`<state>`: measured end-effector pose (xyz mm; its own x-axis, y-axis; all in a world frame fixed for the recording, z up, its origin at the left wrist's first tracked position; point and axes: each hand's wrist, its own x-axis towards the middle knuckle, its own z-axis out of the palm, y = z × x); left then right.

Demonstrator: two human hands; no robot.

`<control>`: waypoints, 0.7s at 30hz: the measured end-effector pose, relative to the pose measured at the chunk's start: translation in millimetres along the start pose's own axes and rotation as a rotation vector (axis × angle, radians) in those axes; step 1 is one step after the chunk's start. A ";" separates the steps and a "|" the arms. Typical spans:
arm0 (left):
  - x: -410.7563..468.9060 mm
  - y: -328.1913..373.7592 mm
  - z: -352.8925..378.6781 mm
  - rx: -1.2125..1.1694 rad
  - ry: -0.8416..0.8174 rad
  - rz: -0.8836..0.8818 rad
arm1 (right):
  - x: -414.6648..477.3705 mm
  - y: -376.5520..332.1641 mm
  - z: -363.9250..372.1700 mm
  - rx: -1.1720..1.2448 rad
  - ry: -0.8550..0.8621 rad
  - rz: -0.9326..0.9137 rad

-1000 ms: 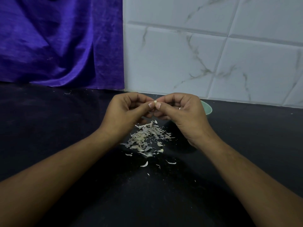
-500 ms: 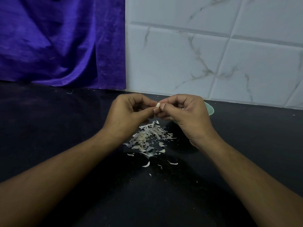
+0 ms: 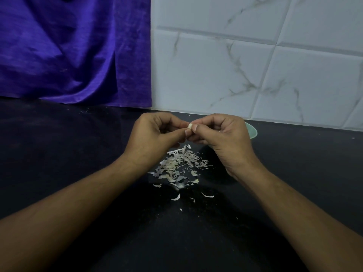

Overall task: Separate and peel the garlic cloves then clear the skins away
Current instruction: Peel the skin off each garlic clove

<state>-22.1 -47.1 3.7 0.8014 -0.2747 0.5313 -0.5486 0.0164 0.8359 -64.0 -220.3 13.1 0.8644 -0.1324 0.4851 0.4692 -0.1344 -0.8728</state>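
While lying loose on the dark counter, nearest and well below the grip: a few stray flakes. Just under the grip, heaped together: pile of skins. Up at the grip itself, left hand and right hand both clamped on one garlic clove, thumb and forefinger tips pinching it from either side, above the pile. Just behind the right hand, partly hidden: green bowl. Farthest back, curtain to the left, tiled wall to the right.

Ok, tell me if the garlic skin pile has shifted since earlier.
No. The garlic skin pile keeps its offset from the edge of the purple curtain.
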 end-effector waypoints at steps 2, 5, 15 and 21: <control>-0.3 0.4 0.0 0.006 0.002 0.001 | -0.5 0.5 0.9 0.007 0.009 -0.004; 0.6 1.1 -0.9 -0.008 0.005 -0.003 | -1.3 -0.1 1.2 0.019 0.004 -0.006; -0.1 3.2 0.4 -0.046 -0.003 -0.026 | -0.5 0.0 0.5 0.025 0.015 0.000; 0.4 4.9 -1.6 -0.039 -0.002 -0.030 | -0.1 -0.3 -0.6 0.017 -0.011 -0.001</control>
<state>-24.1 -45.6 8.3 0.8171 -0.2771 0.5055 -0.5145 0.0450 0.8563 -64.4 -220.8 13.3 0.8657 -0.1219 0.4854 0.4730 -0.1176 -0.8732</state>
